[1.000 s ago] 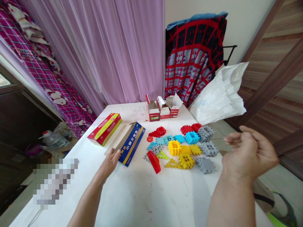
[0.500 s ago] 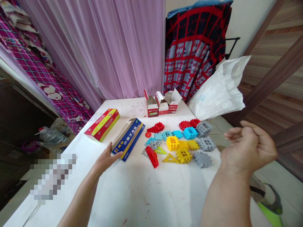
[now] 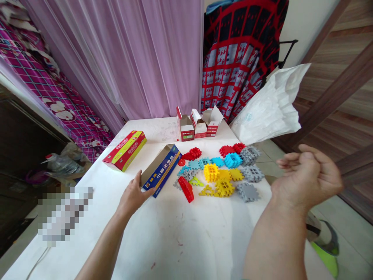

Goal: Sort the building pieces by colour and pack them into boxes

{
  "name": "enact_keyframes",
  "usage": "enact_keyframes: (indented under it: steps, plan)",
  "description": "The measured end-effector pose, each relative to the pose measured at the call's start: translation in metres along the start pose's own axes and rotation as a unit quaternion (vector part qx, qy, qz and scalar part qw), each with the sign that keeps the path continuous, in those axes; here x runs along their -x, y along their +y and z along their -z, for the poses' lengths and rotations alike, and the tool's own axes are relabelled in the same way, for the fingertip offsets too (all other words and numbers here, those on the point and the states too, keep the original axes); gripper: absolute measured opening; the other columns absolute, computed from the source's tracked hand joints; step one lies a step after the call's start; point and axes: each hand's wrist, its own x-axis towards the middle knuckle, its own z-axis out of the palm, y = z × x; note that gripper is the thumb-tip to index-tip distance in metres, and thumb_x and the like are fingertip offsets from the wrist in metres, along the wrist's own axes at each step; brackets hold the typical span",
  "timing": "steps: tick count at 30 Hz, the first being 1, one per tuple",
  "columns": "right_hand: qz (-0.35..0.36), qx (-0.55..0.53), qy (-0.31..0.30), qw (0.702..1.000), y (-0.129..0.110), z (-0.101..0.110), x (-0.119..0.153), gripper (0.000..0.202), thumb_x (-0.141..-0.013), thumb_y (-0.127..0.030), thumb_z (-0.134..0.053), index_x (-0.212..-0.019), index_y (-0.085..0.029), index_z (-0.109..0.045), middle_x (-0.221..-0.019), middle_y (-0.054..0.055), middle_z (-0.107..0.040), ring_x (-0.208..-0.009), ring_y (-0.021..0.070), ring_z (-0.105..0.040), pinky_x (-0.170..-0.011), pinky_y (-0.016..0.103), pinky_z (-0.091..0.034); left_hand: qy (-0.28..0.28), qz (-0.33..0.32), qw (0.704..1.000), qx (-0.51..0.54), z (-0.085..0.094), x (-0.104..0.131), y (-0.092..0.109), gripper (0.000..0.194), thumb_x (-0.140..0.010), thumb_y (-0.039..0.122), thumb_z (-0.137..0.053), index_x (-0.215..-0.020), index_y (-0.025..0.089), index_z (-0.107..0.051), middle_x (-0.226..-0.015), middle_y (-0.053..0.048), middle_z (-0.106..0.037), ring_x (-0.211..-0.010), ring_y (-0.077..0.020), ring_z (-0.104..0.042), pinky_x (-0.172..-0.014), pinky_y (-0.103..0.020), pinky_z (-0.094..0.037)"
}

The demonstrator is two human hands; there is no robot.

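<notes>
My left hand point(image 3: 134, 196) grips the near end of an open-topped blue cardboard box point(image 3: 163, 171) with yellow and white print. Its thumb lies on the printed front side and its fingers are at the back. Raised over the table's right edge, my right hand point(image 3: 310, 175) is closed in a loose curl, with nothing visible in it. Just right of the blue box lie a red plastic piece point(image 3: 185, 189) and a lime green piece point(image 3: 196, 181). Yellow toothed blocks point(image 3: 224, 187), light blue blocks point(image 3: 232, 160) and grey blocks point(image 3: 248, 192) sit in groups beyond.
A red and yellow box point(image 3: 125, 151) lies at the left of the white table point(image 3: 175, 241). Three small opened red and white cartons point(image 3: 186, 133) stand at the back. A white bag point(image 3: 266, 109) rests at the back right corner. Red toothed pieces point(image 3: 192, 154) lie near the cartons.
My left hand has shifted slightly right with the blue box, whose open top shows more of its inside. The right hand keeps its curled pose.
</notes>
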Motion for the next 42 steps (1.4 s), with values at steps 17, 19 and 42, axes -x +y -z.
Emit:
enact_keyframes:
  steps: [17,19,42]
  plan:
    - [-0.005,0.012,-0.009,1.0,-0.005,-0.002,0.005,0.02,-0.067,-0.016,-0.054,-0.08,-0.011,-0.069,-0.052,-0.005,-0.059,-0.042,0.0074,-0.052,-0.042,0.019,-0.041,0.113,-0.232,0.963,-0.085,0.008,0.0,-0.063,0.09,-0.076,0.049,-0.061,-0.149,0.016,-0.02,-0.128,-0.018,-0.055,-0.114,-0.0329,-0.056,-0.093,-0.047,-0.048]
    - [-0.001,0.018,-0.013,1.0,-0.006,-0.002,0.006,0.02,-0.068,-0.016,-0.054,-0.081,-0.011,-0.069,-0.053,-0.005,-0.06,-0.041,0.0073,-0.052,-0.041,0.019,-0.04,0.115,-0.233,0.963,-0.072,0.005,-0.002,-0.07,0.092,-0.075,0.049,-0.061,-0.148,0.015,-0.018,-0.128,-0.018,-0.056,-0.115,-0.0329,-0.056,-0.095,-0.048,-0.047]
    - [0.012,0.433,-0.264,0.862,0.07,0.114,0.026,0.052,-0.071,-0.05,-0.061,-0.109,-0.015,-0.059,-0.104,0.014,-0.068,-0.09,0.0241,-0.064,-0.078,0.038,-0.05,0.131,-0.003,0.988,0.085,0.005,0.002,-0.07,0.085,-0.063,0.062,-0.06,-0.134,0.022,-0.038,-0.11,-0.01,-0.061,-0.093,-0.03,-0.063,-0.073,-0.04,-0.053]
